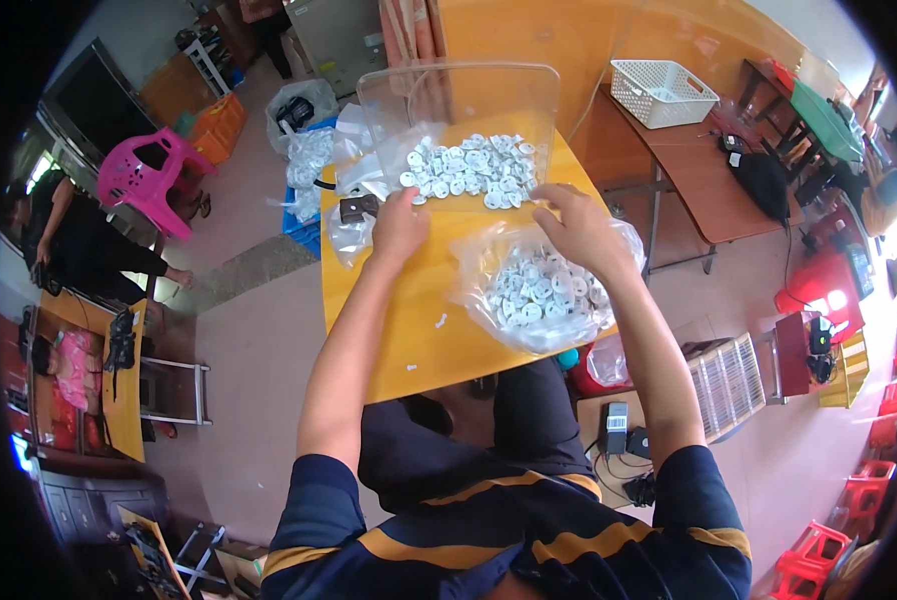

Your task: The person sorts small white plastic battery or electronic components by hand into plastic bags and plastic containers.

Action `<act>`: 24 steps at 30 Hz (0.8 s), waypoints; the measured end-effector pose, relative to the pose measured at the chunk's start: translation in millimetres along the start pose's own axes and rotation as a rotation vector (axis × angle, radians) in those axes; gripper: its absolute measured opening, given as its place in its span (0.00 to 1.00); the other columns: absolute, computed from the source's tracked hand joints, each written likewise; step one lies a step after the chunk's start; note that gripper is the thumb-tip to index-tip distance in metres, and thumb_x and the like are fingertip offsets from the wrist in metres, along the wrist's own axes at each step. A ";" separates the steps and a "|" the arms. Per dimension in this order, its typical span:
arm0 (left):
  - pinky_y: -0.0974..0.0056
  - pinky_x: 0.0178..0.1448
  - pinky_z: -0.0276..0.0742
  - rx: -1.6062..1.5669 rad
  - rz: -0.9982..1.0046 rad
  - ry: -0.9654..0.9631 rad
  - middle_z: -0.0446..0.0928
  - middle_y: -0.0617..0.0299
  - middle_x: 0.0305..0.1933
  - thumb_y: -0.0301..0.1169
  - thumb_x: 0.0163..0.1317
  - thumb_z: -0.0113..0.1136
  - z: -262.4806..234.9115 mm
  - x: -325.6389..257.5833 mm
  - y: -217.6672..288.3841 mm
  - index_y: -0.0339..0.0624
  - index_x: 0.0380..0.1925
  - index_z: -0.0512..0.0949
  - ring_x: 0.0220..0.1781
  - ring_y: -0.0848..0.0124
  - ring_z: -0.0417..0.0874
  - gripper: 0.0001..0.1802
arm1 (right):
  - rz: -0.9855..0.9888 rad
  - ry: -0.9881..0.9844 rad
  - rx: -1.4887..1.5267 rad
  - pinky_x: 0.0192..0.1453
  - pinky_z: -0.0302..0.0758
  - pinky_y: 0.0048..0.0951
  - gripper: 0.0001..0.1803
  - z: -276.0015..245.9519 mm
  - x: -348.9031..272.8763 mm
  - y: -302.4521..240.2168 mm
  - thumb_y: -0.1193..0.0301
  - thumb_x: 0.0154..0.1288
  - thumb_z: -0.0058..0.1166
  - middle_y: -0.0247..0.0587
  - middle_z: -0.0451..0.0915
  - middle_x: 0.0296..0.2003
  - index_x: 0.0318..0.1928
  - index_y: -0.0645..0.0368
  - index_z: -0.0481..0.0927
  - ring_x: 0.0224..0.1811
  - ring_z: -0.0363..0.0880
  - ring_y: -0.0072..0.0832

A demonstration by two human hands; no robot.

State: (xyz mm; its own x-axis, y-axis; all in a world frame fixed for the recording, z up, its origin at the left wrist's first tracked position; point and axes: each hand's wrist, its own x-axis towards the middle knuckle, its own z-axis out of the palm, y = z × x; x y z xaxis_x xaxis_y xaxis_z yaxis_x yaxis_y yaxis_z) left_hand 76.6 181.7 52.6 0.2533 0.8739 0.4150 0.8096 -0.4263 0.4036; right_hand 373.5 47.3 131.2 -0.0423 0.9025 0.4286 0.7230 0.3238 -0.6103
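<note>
Small white round plastic pieces [474, 167] lie heaped in a clear plastic bin [456, 68] on the far part of a yellow table [394, 345]. At the heap's near left edge, my left hand [401, 228] has its fingers drawn together at one white piece. My right hand [577, 228] is by the heap's right end, fingers bent, with a gap between thumb and forefinger and nothing visible in it. Below that hand, a clear plastic bag [474, 295] lies spread out, holding many more such pieces [544, 288]. My right forearm hides its right side.
Clear bags and a small dark object [359, 208] lie at the table's left edge, beside a blue crate [304, 232] of bags. At right, a brown table [704, 185] bears a white basket [661, 95]. A pink chair [149, 180] and a person [79, 235] are at left.
</note>
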 end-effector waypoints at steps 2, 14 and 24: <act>0.47 0.68 0.77 0.002 -0.063 -0.142 0.75 0.42 0.68 0.31 0.61 0.67 9.2 5.6 -1.1 0.41 0.64 0.75 0.67 0.46 0.77 0.30 | -0.023 -0.026 -0.037 0.60 0.79 0.46 0.17 34.6 28.2 24.4 0.66 0.68 0.58 0.59 0.84 0.52 0.54 0.60 0.84 0.56 0.83 0.54; 0.43 0.69 0.77 0.323 0.019 -0.129 0.61 0.42 0.78 0.39 0.62 0.67 48.6 39.2 -2.1 0.48 0.74 0.67 0.75 0.42 0.66 0.39 | 0.208 -0.431 -0.640 0.66 0.79 0.51 0.25 122.5 92.5 51.9 0.66 0.67 0.60 0.52 0.70 0.66 0.64 0.49 0.77 0.70 0.71 0.48; 0.45 0.65 0.78 0.190 0.061 -0.149 0.67 0.46 0.72 0.32 0.64 0.65 49.7 -24.0 2.1 0.47 0.61 0.80 0.69 0.45 0.70 0.24 | 0.023 -0.406 -0.577 0.62 0.82 0.42 0.20 155.9 68.4 37.1 0.70 0.66 0.61 0.52 0.73 0.62 0.59 0.48 0.81 0.67 0.73 0.49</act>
State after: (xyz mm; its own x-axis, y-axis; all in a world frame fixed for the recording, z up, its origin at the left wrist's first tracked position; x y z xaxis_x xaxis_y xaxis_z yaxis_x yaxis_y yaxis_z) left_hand 98.5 171.5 3.0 0.3686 0.8787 0.3032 0.8718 -0.4400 0.2153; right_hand 289.9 165.3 34.1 -0.1955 0.9783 0.0690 0.9722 0.2026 -0.1176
